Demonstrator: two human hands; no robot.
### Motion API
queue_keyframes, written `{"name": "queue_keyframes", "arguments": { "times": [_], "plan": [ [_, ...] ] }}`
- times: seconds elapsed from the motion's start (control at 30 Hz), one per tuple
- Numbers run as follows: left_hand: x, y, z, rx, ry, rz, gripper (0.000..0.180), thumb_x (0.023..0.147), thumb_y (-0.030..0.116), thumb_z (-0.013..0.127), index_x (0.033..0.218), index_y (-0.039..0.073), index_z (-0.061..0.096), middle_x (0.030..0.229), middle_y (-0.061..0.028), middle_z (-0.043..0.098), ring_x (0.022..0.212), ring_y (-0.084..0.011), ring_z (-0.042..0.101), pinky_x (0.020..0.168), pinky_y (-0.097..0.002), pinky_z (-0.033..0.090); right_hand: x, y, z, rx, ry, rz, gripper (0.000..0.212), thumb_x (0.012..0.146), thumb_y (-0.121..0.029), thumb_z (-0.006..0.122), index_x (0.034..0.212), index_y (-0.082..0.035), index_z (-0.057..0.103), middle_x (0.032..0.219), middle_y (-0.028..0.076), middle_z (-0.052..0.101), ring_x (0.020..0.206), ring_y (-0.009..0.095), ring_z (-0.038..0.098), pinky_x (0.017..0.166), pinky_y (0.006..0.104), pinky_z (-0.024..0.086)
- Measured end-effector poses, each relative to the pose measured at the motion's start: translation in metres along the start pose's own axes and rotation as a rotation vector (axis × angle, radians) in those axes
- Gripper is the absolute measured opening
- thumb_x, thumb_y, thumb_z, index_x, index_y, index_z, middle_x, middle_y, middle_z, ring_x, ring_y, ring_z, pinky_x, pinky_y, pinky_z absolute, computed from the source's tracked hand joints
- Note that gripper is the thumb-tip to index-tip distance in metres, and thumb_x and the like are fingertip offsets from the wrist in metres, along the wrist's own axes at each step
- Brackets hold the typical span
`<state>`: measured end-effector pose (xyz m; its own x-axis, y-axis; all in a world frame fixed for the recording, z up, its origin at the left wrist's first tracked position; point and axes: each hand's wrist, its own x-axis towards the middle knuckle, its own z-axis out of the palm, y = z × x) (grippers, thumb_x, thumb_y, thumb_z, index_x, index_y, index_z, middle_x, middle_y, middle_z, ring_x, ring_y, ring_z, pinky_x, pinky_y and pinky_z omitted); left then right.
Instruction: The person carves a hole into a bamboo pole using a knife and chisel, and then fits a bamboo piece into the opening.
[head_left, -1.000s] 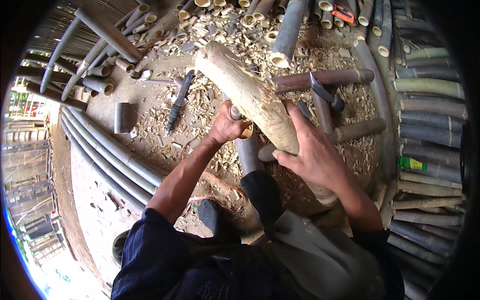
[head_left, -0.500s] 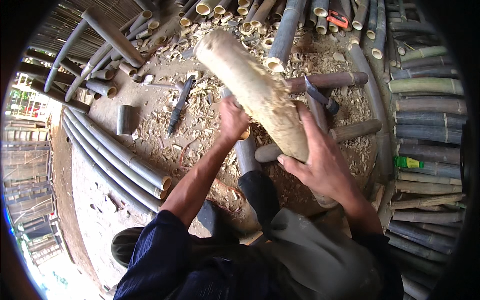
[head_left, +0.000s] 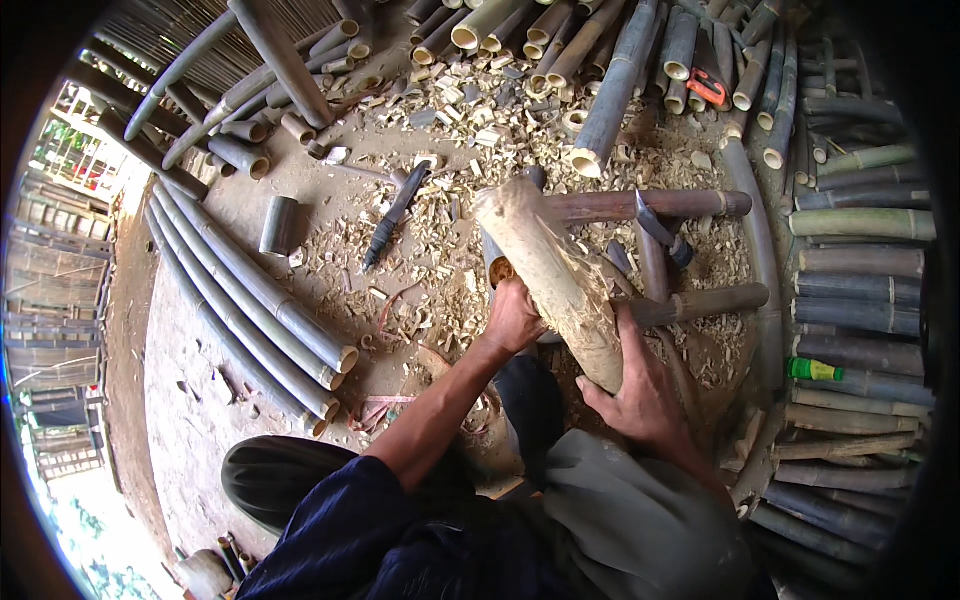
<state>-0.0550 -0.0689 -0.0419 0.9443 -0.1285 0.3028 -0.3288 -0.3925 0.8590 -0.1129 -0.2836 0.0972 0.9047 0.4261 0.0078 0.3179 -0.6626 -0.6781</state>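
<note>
A thick, pale wooden log (head_left: 545,260), rough and splintered along one side, slants across the middle. My right hand (head_left: 640,385) is closed around its near end. Beside the log my left hand (head_left: 515,318) is closed in a fist, just below the open end of a bamboo tube (head_left: 497,268). What sits in the left fist is hidden. Behind the log, a dark bamboo pole (head_left: 650,204) lies crosswise, with a thinner pole (head_left: 705,302) nearer to me. A blade with a dark handle (head_left: 662,228) rests by the crosswise pole.
A knife with a dark handle (head_left: 395,215) lies among wood chips (head_left: 450,240). Left of it stands a short bamboo piece (head_left: 279,226); long bamboo poles (head_left: 250,300) lie nearer. Bamboo is stacked at the right (head_left: 860,260), with a green bottle (head_left: 815,369) on it. An orange-handled tool (head_left: 708,88) lies farther back.
The wooden log has come down toward me, its far end now lower and farther right. My left fist has shifted down and right in the picture. The whole view has shifted slightly.
</note>
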Motion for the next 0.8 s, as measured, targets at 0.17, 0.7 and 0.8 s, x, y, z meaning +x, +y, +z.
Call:
{"name": "queue_keyframes", "arguments": {
  "times": [0.17,0.7,0.8],
  "plan": [
    [-0.018,-0.019,-0.002,-0.223,0.085,-0.124,0.048,0.078,0.026,0.085,0.118,0.004,0.07,0.115,-0.0168,0.072,0.108,-0.0338,0.069,0.096,-0.0454,0.054,-0.004,-0.019,-0.013,0.111,0.065,-0.147,0.097,0.081,-0.023,0.08,0.159,-0.006,0.026,0.132,0.032,0.056,0.108,0.048,0.067,0.086,0.0499,0.058],
    [0.054,-0.039,-0.039,-0.245,0.143,-0.19,0.044,0.094,0.013,0.066,0.136,0.001,0.057,0.128,-0.015,0.068,0.11,-0.0301,0.069,0.095,-0.0391,0.058,0.08,-0.027,-0.017,-0.045,-0.157,0.087,0.093,0.083,-0.015,0.08,0.158,0.002,0.027,0.145,0.035,0.049,0.13,0.05,0.055,0.109,0.0488,0.048],
    [0.071,-0.039,-0.06,-0.191,-0.046,-0.248,0.034,0.098,0.009,0.062,0.131,0.001,0.06,0.127,-0.0122,0.069,0.108,-0.0206,0.069,0.086,-0.0368,0.06,0.079,-0.032,-0.029,0.065,-0.059,0.002,0.093,0.082,-0.015,0.08,0.157,0.002,0.028,0.144,0.034,0.05,0.13,0.049,0.055,0.109,0.0481,0.048]
  ]
}}
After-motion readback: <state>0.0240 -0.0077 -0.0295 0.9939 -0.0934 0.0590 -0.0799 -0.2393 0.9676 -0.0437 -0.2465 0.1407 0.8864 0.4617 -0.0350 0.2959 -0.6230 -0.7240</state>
